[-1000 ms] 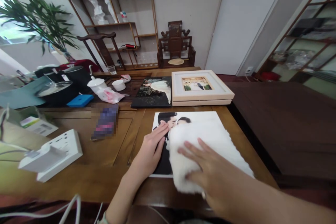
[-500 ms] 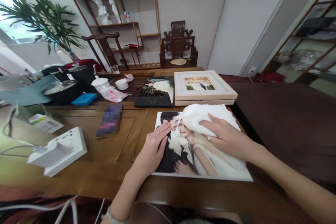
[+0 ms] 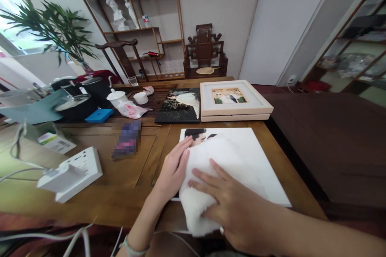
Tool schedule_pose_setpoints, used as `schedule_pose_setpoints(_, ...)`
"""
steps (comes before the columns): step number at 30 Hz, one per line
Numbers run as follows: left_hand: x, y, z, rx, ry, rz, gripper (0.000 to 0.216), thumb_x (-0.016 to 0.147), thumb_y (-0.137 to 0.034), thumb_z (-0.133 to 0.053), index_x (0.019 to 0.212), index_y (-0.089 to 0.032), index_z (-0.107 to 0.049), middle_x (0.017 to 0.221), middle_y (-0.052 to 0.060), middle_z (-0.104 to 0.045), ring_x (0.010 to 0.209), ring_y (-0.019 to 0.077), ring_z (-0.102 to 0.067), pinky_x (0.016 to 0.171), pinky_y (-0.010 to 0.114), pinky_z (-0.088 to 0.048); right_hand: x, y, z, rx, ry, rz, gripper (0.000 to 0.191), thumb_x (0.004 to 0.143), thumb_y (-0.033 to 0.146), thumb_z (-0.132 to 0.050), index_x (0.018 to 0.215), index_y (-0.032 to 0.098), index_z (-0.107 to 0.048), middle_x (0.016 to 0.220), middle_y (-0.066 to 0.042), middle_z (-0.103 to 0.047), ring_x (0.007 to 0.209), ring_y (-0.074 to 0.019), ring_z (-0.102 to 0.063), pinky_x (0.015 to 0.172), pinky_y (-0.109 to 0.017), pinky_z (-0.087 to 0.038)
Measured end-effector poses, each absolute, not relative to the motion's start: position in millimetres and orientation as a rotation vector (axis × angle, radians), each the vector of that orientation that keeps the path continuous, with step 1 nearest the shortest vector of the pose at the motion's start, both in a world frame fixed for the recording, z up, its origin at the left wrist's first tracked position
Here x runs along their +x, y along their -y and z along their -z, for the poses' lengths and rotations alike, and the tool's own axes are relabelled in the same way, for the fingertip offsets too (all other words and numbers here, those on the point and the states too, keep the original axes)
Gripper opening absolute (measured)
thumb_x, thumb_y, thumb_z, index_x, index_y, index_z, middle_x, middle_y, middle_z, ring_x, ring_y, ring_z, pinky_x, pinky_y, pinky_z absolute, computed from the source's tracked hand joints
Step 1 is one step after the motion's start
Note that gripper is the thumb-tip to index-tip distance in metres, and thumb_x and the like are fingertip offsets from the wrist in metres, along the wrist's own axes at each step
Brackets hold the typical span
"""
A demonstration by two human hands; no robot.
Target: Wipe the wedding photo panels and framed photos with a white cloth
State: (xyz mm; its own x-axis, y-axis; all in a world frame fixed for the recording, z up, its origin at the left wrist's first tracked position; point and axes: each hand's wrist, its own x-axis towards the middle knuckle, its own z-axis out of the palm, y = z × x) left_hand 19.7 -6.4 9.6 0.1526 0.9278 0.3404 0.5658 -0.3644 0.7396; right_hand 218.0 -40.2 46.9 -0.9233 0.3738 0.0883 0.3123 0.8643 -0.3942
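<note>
A large wedding photo print (image 3: 265, 168) lies flat at the near edge of the wooden table (image 3: 90, 196). My left hand (image 3: 173, 168) rests flat on its left edge, fingers stretched out. My right hand (image 3: 232, 204) presses a fluffy white cloth (image 3: 208, 168) down on the near left part of the print, fingers spread over the cloth. The cloth covers most of the pictured couple.
Behind the print lie a dark photo panel (image 3: 179, 106) and a white framed photo (image 3: 233, 100). To the left are a white power strip with a plug (image 3: 70, 172), a blurred phone (image 3: 127, 138), a blue box (image 3: 99, 115), pots and cups. A dark bench (image 3: 325, 144) stands right.
My right hand has dragged the cloth from the far right part of the print back to its near left part. The left hand stayed on the left edge.
</note>
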Motion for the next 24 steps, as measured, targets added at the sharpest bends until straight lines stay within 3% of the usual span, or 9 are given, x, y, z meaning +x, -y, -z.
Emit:
schedule_pose_setpoints(4,19,8,-10,1.978,-1.421,-1.094,0.041,0.098,-0.03,-0.031,0.122,-0.013,-0.059,0.133,0.011,-0.058,0.127,0.0196,-0.051,0.111,0.04,-0.036,229,49,-63,-0.41,2.965,-0.595,0.026,0.076,0.01,-0.052,0.092,0.021,-0.069,0.143,-0.009,-0.045,0.137,-0.0287,-0.03,0.113,-0.055,-0.007)
schedule_pose_setpoints(6,19,8,-9,2.012,-1.41,-1.061,0.038,0.096,-0.03,-0.037,0.122,-0.013,-0.059,0.132,0.011,-0.059,0.128,0.0206,-0.05,0.11,0.041,-0.037,241,51,-73,-0.489,2.953,-0.671,0.037,0.072,0.004,-0.048,0.096,0.024,-0.067,0.136,-0.004,-0.054,0.133,-0.0237,-0.038,0.114,-0.045,-0.019)
schedule_pose_setpoints(9,17,8,-7,2.09,-1.398,-1.021,0.036,0.089,-0.027,-0.052,0.123,-0.014,-0.059,0.134,0.012,-0.057,0.129,0.0232,-0.049,0.11,0.042,-0.038,266,48,-77,-0.87,2.798,-0.776,0.051,0.063,0.002,-0.044,0.104,0.026,-0.064,0.117,-0.002,-0.066,0.113,-0.021,-0.057,0.094,-0.03,-0.047)
schedule_pose_setpoints(11,17,7,-6,2.135,-1.384,-1.017,0.036,0.087,-0.024,-0.056,0.122,-0.017,-0.06,0.134,0.01,-0.057,0.128,0.0234,-0.05,0.109,0.042,-0.039,283,37,-69,-1.127,2.624,-0.697,0.05,0.064,0.006,-0.043,0.104,0.026,-0.064,0.103,-0.003,-0.069,0.097,-0.0234,-0.064,0.078,-0.03,-0.053)
schedule_pose_setpoints(14,17,8,-5,2.183,-1.327,-0.997,0.032,0.088,-0.021,-0.054,0.12,-0.02,-0.062,0.129,0.008,-0.062,0.124,0.022,-0.054,0.107,0.042,-0.042,293,10,-59,-1.294,2.435,-0.537,0.036,0.074,0.013,-0.04,0.098,0.023,-0.065,0.091,-0.006,-0.07,0.09,-0.0281,-0.063,0.073,-0.035,-0.052)
schedule_pose_setpoints(17,17,8,-4,2.224,-1.313,-0.966,0.031,0.09,-0.02,-0.052,0.119,-0.019,-0.064,0.127,0.008,-0.063,0.124,0.0224,-0.054,0.107,0.042,-0.042,281,-18,-62,-1.266,2.363,-0.553,0.026,0.084,0.02,-0.04,0.092,0.021,-0.064,0.095,-0.006,-0.069,0.092,-0.0283,-0.061,0.076,-0.036,-0.048)
schedule_pose_setpoints(20,18,9,-5,2.239,-1.32,-0.955,0.032,0.089,-0.019,-0.052,0.119,-0.019,-0.064,0.128,0.009,-0.062,0.125,0.0233,-0.053,0.107,0.044,-0.041,252,-39,-73,-1.135,2.37,-0.656,0.023,0.085,0.018,-0.04,0.093,0.019,-0.062,0.1,-0.006,-0.068,0.09,-0.0248,-0.061,0.075,-0.033,-0.046)
schedule_pose_setpoints(24,19,10,-9,2.231,-1.298,-0.982,0.031,0.089,-0.019,-0.053,0.118,-0.022,-0.065,0.124,0.007,-0.065,0.119,0.0233,-0.058,0.103,0.043,-0.046,211,-53,-81,-0.907,2.514,-0.752,0.021,0.081,0.011,-0.039,0.084,0.019,-0.058,0.087,-0.003,-0.066,0.076,-0.0192,-0.061,0.065,-0.028,-0.042)
